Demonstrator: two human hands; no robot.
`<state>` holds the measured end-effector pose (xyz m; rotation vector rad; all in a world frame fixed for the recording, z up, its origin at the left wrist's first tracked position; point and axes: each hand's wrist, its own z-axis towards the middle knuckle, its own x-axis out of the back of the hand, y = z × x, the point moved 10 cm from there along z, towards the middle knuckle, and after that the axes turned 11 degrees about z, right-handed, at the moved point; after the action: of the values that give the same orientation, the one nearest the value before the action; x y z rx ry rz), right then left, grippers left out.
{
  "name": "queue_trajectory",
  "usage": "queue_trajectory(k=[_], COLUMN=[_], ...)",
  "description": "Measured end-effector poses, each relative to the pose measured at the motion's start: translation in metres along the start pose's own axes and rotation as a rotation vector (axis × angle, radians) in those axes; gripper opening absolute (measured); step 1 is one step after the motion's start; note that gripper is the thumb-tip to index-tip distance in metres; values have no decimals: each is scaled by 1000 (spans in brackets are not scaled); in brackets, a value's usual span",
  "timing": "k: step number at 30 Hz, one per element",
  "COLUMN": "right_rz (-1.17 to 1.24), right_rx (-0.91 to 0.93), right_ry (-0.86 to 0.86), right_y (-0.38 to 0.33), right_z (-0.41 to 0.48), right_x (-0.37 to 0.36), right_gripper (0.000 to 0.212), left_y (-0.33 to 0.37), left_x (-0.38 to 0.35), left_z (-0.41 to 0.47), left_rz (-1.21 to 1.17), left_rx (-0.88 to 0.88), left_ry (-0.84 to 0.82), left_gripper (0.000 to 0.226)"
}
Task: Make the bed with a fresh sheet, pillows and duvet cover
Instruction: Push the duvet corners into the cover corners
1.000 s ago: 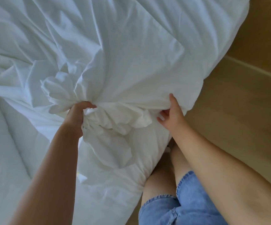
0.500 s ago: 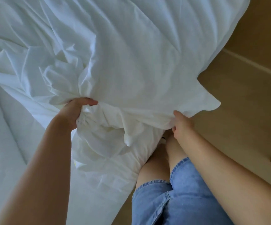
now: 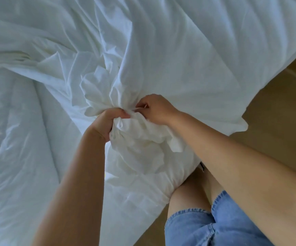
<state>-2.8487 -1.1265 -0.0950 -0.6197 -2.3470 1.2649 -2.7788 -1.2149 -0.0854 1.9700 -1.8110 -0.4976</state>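
A white duvet cover lies rumpled over the bed and hangs off its right edge. My left hand grips a gathered bunch of this cloth at the middle of the view. My right hand sits right beside it, fingers curled and pinching the same bunch from the right. Below the hands bulges a stuffed white corner of the duvet. The quilted white duvet or mattress surface shows at the left.
A tan wooden floor runs along the bed's right side. My bare legs and blue denim shorts stand against the bed edge at the bottom.
My right hand let go of the cover's right edge and moved left to the bunch beside my left hand. The cover's loose corner dropped down at the right.
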Motion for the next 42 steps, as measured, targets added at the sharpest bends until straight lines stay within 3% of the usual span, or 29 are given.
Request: queue_trajectory(k=[3,7,9,12,15,21,23,25,26,29,33,36,42], right_rz=[-56,-80,-80,44,213,265,233,182,170,187,290,176,-80], right_rx=[102,452,503,335,303,398,442,479,496,511,490,469,608], right_ry=[118,591,688,464,346,247,188,134,123,125,94,65,-62], right_y=[-15,-57,-64,-52,-57,-104,-121,-131,-133,-132,-135,-136,-182], right_z=[-4,-52,-66,-40,-19,15,23,28,29,29,36,42,60], right_x=[13,65,77,63,56,62,55,46,43,40,41,43,30], right_gripper=[21,13,13,14,11,12,12,12,12,10,16,11,19], left_y=[-1,-1,6,26,47,52,53,52,50,51,56,55,78], left_x=[8,1,-7,-11,-13,-13,0,10,16,25,16,4,5], left_z=[0,3,5,8,6,-3,-9,-13,-13,-10,-6,-1,-10], left_rz=[-44,28,30,-87,-157,-118,-94,-84,-45,-11,-223,-349,-248], left_rx=[13,83,57,-101,-215,-141,-118,-71,-51,-64,-163,-166,-166], left_ry=[44,54,90,137,43,-70,-36,-44,-34,66,188,146,75], left_gripper=[44,47,37,32,28,19,16,38,39,21,13,14,36])
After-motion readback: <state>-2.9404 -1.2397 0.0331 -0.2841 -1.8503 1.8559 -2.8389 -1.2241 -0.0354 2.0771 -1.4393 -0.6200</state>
